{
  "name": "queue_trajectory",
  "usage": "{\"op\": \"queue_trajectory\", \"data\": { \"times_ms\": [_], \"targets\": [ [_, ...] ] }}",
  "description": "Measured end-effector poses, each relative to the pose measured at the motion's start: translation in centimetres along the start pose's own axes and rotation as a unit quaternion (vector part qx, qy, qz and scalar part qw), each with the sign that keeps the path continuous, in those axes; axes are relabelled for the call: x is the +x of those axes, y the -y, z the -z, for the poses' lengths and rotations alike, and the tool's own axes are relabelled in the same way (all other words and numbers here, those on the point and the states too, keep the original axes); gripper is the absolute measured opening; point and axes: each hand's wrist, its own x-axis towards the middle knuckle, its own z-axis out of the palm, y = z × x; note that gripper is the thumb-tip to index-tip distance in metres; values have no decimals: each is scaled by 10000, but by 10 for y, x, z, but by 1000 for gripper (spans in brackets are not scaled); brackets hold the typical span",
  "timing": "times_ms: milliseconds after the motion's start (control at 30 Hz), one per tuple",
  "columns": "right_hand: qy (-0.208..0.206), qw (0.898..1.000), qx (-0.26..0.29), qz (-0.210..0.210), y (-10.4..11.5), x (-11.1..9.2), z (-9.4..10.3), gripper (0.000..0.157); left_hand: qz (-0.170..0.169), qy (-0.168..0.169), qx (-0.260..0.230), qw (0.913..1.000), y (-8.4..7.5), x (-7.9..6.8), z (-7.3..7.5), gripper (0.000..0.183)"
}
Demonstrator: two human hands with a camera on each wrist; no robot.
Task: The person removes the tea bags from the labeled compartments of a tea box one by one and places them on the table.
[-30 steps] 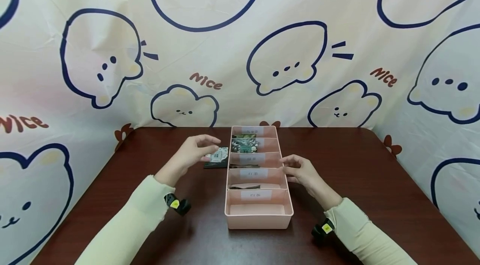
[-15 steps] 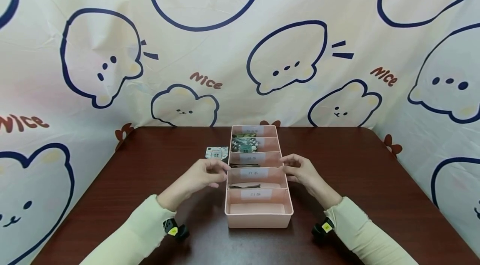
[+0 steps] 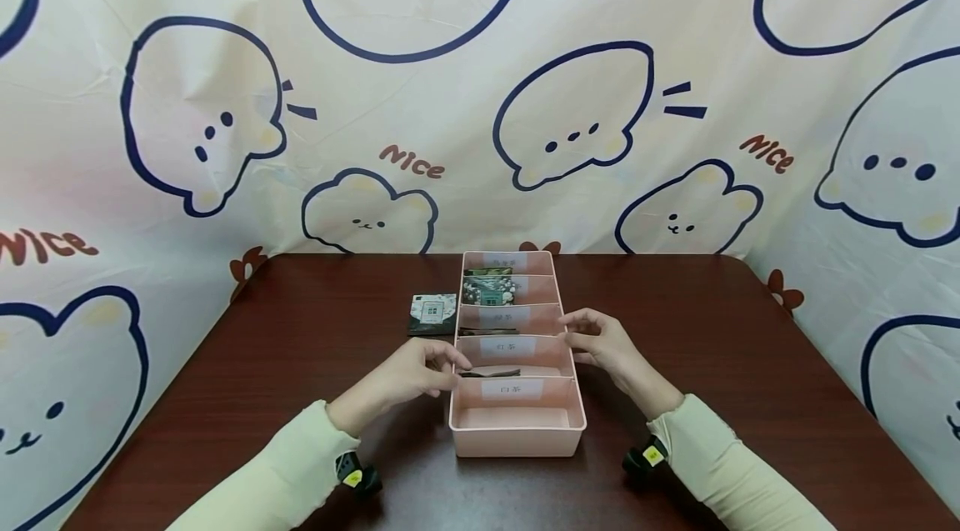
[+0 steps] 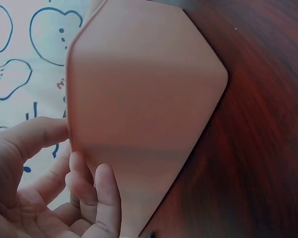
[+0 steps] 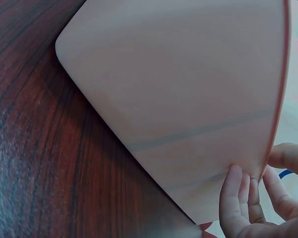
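Observation:
A long pink box (image 3: 517, 443) with several compartments and paper labels stands on the table. My left hand (image 3: 401, 377) is at its left rim, fingers loosely bent; in the left wrist view one finger reaches over the rim and others lie along the outer wall (image 4: 134, 104). Those fingertips are close to the end of a thin dark packet (image 3: 498, 373) in the second compartment from the front. On the opposite side my right hand (image 3: 607, 343) grips the right rim, with fingers against the outer wall (image 5: 179, 89) in the right wrist view.
Beside the box's left wall lies a flat tea sachet (image 3: 432, 314), green and white. A patterned sachet (image 3: 489, 290) and another thin packet (image 3: 489, 332) sit in farther compartments. The front compartment (image 3: 513, 418) shows its bare floor. A printed cloth (image 3: 465, 97) hangs behind the table.
My left hand has come down from above the loose sachet to the box's left rim, then slid nearer along it. The right hand and the box stay in place.

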Motion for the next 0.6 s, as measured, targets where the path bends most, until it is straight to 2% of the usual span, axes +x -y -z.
{"op": "queue_trajectory", "data": {
  "times_ms": [200,400,600],
  "targets": [
    [-6,10000,-47,5,0,-1,0,35,52,-131,82,9999,-2,1,-3,18],
    [-42,9999,-81,-43,1,-1,-1,36,-61,-296,158,9994,-3,1,-5,14],
    [-63,9999,-95,-48,1,-1,-1,36,-207,-690,191,9972,-7,3,-4,10]
  ]
}}
